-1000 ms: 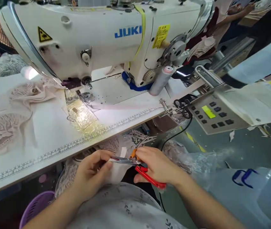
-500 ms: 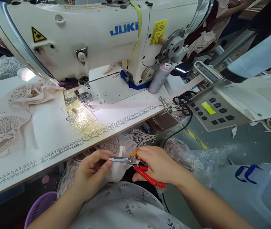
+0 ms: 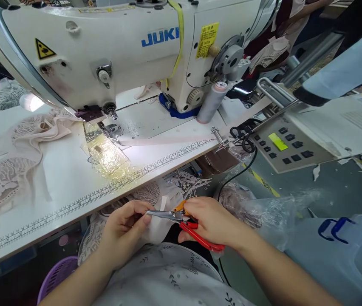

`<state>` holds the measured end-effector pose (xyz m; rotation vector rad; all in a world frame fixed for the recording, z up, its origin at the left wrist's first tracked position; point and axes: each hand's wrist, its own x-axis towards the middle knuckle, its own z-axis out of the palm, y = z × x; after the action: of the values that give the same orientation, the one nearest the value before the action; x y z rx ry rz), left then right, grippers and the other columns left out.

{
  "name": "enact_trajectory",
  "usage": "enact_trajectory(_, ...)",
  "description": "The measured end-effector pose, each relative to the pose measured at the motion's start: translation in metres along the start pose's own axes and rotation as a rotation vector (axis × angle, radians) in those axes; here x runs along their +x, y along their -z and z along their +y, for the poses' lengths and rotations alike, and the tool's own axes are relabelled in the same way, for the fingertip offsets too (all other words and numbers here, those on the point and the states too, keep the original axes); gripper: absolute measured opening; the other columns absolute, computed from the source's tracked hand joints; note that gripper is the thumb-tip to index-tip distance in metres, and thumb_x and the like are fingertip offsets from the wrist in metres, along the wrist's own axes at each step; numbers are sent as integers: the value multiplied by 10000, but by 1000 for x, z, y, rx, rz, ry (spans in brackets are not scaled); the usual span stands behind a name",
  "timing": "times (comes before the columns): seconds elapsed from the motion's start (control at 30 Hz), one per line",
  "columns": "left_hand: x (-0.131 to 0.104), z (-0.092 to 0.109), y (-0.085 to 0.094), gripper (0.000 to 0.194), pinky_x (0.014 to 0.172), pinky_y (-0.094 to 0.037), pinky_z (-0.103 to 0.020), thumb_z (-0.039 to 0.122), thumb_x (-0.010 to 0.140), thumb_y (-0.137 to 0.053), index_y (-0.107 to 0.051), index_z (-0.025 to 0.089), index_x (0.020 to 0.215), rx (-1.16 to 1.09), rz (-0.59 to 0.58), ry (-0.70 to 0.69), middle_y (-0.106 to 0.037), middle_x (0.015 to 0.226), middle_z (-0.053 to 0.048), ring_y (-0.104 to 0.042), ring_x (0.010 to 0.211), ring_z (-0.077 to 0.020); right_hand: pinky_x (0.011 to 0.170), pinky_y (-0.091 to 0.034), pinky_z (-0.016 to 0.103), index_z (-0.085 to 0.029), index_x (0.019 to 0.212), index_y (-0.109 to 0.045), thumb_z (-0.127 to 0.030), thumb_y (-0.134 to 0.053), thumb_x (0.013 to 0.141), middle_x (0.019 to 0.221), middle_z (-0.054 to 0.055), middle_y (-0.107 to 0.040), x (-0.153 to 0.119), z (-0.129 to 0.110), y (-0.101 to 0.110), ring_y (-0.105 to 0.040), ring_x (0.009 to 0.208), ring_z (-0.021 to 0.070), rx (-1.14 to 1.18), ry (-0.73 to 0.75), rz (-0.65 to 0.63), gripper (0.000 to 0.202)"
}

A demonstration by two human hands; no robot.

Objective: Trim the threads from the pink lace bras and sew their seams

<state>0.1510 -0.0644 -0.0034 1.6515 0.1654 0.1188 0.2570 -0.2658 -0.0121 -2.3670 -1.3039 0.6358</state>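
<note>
My right hand grips red-and-orange-handled scissors, with the blades pointing left toward my other hand. Pinched between the thumb and fingers of my left hand is a piece of pale fabric. The blade tips lie at my left fingertips, over the fabric's upper edge. The blades look nearly closed. Both hands are above my lap, just in front of the table edge. Part of the fabric is hidden behind my left fingers and the scissors.
A white JUKI sewing machine stands on the table. Lace garments lie at the left. A thread cone and control panel are to the right. Below are a purple basket and a translucent bin.
The scissor blades have drawn slightly closer together. Both hands stay almost in place, and the view has shifted a little.
</note>
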Motion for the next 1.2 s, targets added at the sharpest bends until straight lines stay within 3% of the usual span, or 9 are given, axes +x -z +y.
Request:
enact_trajectory(0.23, 0, 3, 0, 132, 597, -505, -222, 270, 829, -601, -629, 162, 757, 9, -12, 48, -674, 850, -77, -624, 728, -157, 531, -303, 259, -201, 583, -418, -536, -576, 815, 576, -1, -514, -1, 7, -7, -450, 542, 138, 61, 49, 87, 437)
enact_trajectory(0.4, 2, 8, 0, 122, 604, -476, -235, 246, 837, -583, -623, 165, 756, 85, -44, -5, -644, 837, -69, -598, 744, -158, 491, -316, 246, -209, 596, -408, -630, -566, 768, 612, -7, -469, -1, 9, 0, -415, 537, 133, 230, 30, 380, 482)
enact_trajectory(0.53, 1, 8, -1, 135, 588, -446, -242, 250, 831, -581, -617, 167, 731, 209, -60, -48, -596, 752, -44, -562, 697, -151, 638, -432, 271, -192, 776, -545, -504, -647, 767, 785, 42, -581, 7, -5, 7, -541, 719, 172, 502, 217, 549, 329)
enact_trajectory(0.6, -1, 8, -1, 144, 554, -422, -239, 265, 829, -582, -609, 171, 724, 248, -66, -39, -572, 703, -24, -530, 633, -136, 709, -441, 285, -196, 809, -557, -384, -644, 792, 805, 39, -595, 13, -16, 8, -557, 779, 179, 574, 281, 517, 208)
enact_trajectory(0.7, -4, 6, -2, 166, 526, -401, -234, 286, 826, -582, -609, 174, 707, 296, -65, -47, -545, 675, -8, -500, 591, -124, 633, -416, 263, -200, 715, -511, -268, -614, 780, 711, 6, -535, 19, -30, 7, -506, 686, 153, 578, 269, 429, 139)
enact_trajectory(0.83, -9, 3, -4, 157, 609, -453, -245, 264, 841, -563, -645, 170, 747, 340, -79, -101, -605, 733, -30, -566, 682, -145, 519, -326, 230, -204, 612, -389, -249, -577, 749, 626, -30, -427, 21, -38, 5, -377, 574, 114, 557, 230, 331, 237)
enact_trajectory(0.93, -13, 1, -7, 167, 572, -444, -225, 246, 859, -524, -628, 170, 752, 416, -82, -173, -607, 696, -18, -564, 632, -130, 534, -325, 237, -202, 628, -398, -224, -545, 750, 626, -29, -441, 18, -39, 1, -380, 579, 116, 508, 209, 259, 192)
enact_trajectory(1.07, -22, -15, -2, 228, 594, -467, -271, 211, 900, -381, -604, 163, 911, 704, -143, -312, -657, 768, -53, -609, 671, -172, 572, -364, 265, -204, 711, -455, -169, -520, 756, 689, -6, -473, 8, -34, -7, -432, 632, 142, 468, 187, 360, 87)
enact_trajectory(1.2, -40, -41, 22, 284, 691, -490, -352, 156, 890, -326, -582, 142, 1011, 1016, -103, -344, -685, 892, -105, -632, 768, -225, 619, -421, 293, -221, 798, -487, -198, -530, 818, 769, 19, -491, -8, -19, -15, -491, 713, 169, 575, 98, 473, 52)
